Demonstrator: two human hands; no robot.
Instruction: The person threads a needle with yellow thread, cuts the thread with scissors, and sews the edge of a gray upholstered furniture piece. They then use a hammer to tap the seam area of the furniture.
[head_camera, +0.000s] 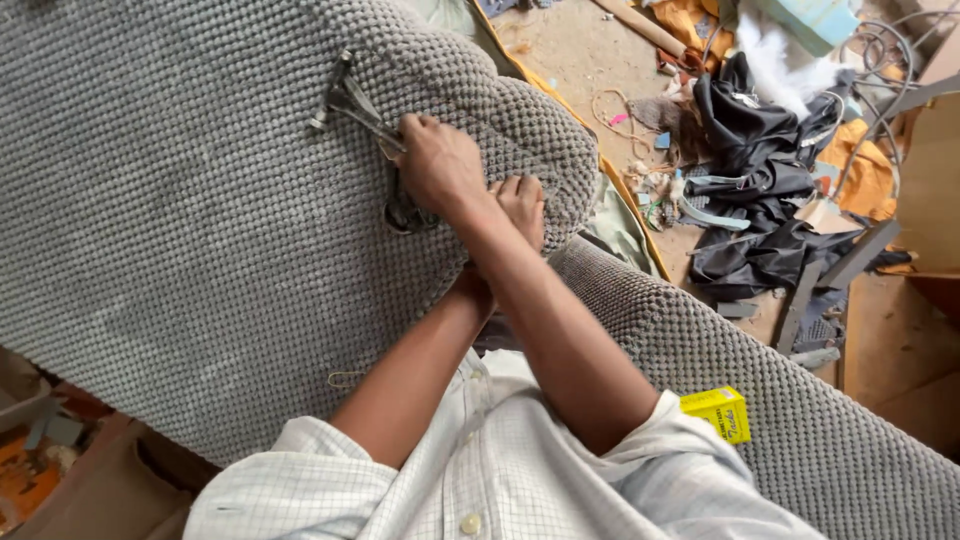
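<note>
Fingers of the right hand (438, 165) close on pliers (355, 100) biting the grey fabric (180, 250); left hand (520, 205) seemingly pinches fabric beside it. Stretching step; next needs a steady pull.

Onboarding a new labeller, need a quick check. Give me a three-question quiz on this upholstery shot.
1. True or false: the right hand holds scissors against the grey fabric.
2. The small box lying on the fabric is: A red, B yellow, C blue?
3. Fill in: the person's forearms are ___ over each other.
Key: 1 true; 2 B; 3 crossed.
</note>
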